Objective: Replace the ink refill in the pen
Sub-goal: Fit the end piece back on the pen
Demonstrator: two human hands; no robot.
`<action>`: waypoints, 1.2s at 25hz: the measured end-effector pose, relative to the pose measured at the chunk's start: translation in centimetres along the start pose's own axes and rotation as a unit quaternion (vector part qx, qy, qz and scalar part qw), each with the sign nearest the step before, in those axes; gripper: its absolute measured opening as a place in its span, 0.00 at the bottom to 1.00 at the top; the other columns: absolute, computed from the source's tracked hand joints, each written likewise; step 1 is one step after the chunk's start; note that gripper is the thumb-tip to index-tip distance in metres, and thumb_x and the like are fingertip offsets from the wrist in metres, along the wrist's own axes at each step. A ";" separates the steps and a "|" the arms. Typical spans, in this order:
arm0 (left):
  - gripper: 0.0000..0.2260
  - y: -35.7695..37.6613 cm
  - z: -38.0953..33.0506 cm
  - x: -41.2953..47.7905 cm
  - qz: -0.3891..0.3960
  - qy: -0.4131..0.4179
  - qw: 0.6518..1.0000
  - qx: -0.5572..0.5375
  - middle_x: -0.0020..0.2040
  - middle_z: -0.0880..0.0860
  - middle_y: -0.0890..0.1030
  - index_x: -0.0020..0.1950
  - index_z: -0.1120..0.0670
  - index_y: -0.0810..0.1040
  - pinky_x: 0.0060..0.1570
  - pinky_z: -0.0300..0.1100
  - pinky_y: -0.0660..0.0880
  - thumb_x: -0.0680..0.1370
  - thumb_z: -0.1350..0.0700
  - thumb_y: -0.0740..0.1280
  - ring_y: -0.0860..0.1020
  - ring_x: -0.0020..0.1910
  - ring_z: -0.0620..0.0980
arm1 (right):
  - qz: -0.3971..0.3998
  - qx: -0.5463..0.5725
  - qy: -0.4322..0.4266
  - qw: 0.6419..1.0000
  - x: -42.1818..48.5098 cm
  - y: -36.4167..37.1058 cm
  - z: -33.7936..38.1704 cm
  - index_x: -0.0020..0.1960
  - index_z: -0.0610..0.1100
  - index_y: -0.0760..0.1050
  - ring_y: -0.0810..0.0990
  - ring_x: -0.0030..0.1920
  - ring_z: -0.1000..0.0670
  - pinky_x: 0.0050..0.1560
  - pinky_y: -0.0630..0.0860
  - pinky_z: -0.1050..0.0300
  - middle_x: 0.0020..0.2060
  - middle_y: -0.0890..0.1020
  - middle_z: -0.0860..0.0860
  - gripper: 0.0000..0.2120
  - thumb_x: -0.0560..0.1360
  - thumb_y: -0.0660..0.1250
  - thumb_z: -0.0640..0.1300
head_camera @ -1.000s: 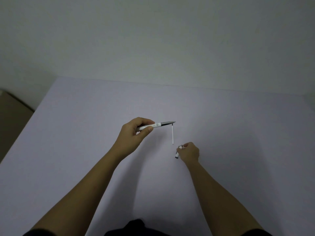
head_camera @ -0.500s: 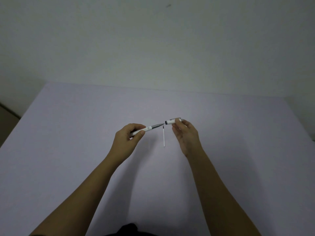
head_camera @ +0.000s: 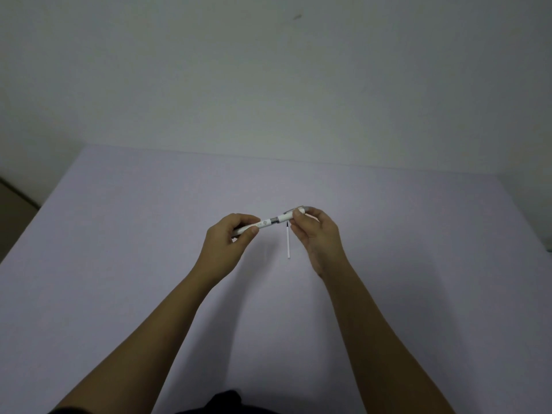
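My left hand [head_camera: 228, 243] grips the white pen barrel [head_camera: 263, 225] above the table, its grey section pointing right. My right hand [head_camera: 316, 234] pinches the white pen cap [head_camera: 288, 216], which has a grey clip and sits over the pen's tip end. The two parts meet in one line between my hands. A thin white ink refill [head_camera: 288, 243] with a dark tip lies on the table just below the cap, pointing away from me.
The pale lilac table [head_camera: 119, 264] runs to a plain wall at the back. Its left edge drops to a dark floor [head_camera: 15, 204]. A small grey object [head_camera: 549, 249] shows at the right frame edge.
My right hand lifted the cap off the table, brought it up to the pen tip and slid it over the tip. My left hand kept holding the barrel. The loose refill stayed on the table.
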State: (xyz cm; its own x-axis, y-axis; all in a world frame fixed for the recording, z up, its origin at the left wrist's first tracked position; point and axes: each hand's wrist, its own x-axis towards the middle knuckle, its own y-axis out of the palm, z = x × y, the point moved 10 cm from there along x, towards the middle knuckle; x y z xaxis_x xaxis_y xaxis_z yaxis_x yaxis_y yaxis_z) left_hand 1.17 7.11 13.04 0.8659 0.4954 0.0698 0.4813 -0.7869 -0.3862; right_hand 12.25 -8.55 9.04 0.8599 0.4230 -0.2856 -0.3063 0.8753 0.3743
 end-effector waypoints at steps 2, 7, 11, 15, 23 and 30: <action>0.04 0.3 -0.3 0.0 -0.009 0.004 1.000 0.000 0.41 0.42 0.78 0.50 0.51 0.80 0.35 0.23 0.68 0.77 0.57 0.67 0.74 0.36 0.32 | 0.020 -0.039 -0.013 0.999 -0.4 0.8 -0.1 0.53 0.38 0.77 0.82 0.53 0.52 0.51 0.78 0.64 0.46 0.85 0.48 0.08 0.75 0.67 0.41; 0.06 0.6 -0.3 -0.4 -0.039 0.007 0.999 0.024 0.41 0.42 0.79 0.52 0.52 0.81 0.36 0.23 0.69 0.77 0.57 0.67 0.75 0.38 0.34 | 0.029 -0.086 -0.036 0.995 -0.5 1.0 0.3 0.45 0.45 0.82 0.83 0.52 0.53 0.47 0.78 0.66 0.45 0.86 0.49 0.05 0.75 0.68 0.42; 0.11 2.8 -0.6 -0.1 0.040 0.053 0.982 0.177 0.44 0.49 0.83 0.58 0.53 0.80 0.42 0.34 0.72 0.77 0.53 0.66 0.78 0.42 0.46 | 0.026 -0.149 -0.054 0.987 0.4 0.8 1.0 0.42 0.51 0.83 0.84 0.49 0.53 0.49 0.78 0.62 0.40 0.87 0.53 0.04 0.73 0.69 0.45; 0.08 4.5 1.2 1.0 0.045 0.023 0.980 0.195 0.33 0.53 0.81 0.49 0.57 0.83 0.32 0.38 0.70 0.77 0.55 0.67 0.74 0.29 0.47 | -0.011 -0.274 -0.065 0.959 2.3 -0.2 -0.4 0.52 0.50 0.80 0.82 0.54 0.50 0.55 0.75 0.60 0.47 0.85 0.51 0.11 0.78 0.61 0.51; 0.14 8.8 11.0 4.3 0.062 -0.183 0.959 0.209 0.30 0.59 0.77 0.40 0.66 0.81 0.27 0.39 0.66 0.78 0.57 0.64 0.71 0.27 0.50 | 0.011 -0.591 0.042 0.806 6.3 -7.4 -9.7 0.75 0.38 0.52 0.51 0.77 0.46 0.75 0.48 0.52 0.77 0.54 0.43 0.24 0.82 0.47 0.47; 0.13 12.5 12.5 5.0 0.071 -0.132 0.946 0.288 0.46 0.64 0.79 0.51 0.66 0.77 0.42 0.48 0.72 0.81 0.57 0.59 0.78 0.44 0.60 | 0.008 -0.734 -0.031 0.679 6.5 -8.7 -12.8 0.76 0.41 0.45 0.45 0.77 0.46 0.75 0.45 0.48 0.77 0.47 0.45 0.27 0.81 0.47 0.49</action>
State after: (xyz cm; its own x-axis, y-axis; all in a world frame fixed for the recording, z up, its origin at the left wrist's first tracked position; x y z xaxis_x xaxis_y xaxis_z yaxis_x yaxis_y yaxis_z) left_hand 9.80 4.33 -2.90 0.8154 0.5343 -0.2228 0.1433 -0.5592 -0.8165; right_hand 15.27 -10.43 -7.37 0.8533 0.4641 -0.2377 -0.3538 0.1805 -0.9178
